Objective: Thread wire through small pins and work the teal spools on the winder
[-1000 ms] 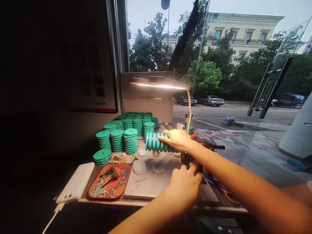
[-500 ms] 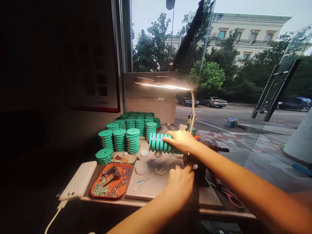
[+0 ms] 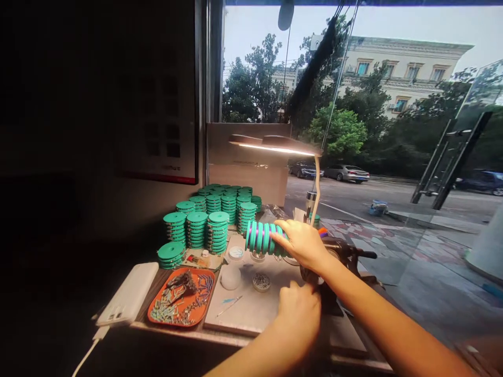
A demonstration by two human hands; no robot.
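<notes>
A row of teal discs, like spools, with purple between them [image 3: 261, 238] sits sideways on the front of a dark machine [image 3: 340, 248]. My right hand [image 3: 304, 243] is closed over the right end of this row, thumb and fingers laid along it. Below it, my left hand [image 3: 301, 309] is curled against the machine's lower side; its fingertips and whatever they grip are hidden. Close to my left hand, a small round dish of silvery beads [image 3: 261, 281] stands on a pale board [image 3: 251, 309]. A thin tool [image 3: 229, 306] lies on that board.
Several stacks of teal spools [image 3: 196, 225] fill the back left. An orange tray [image 3: 183, 298] holds small metal parts, beside a white power bank [image 3: 128, 293] with a cable. A lit lamp [image 3: 275, 144] hangs over the table. A glass window and door handle [image 3: 451, 157] stand right.
The whole view has shifted, so everything appears slightly lower and to the right. Both hands keep nearly the same places on the spool row and the machine.
</notes>
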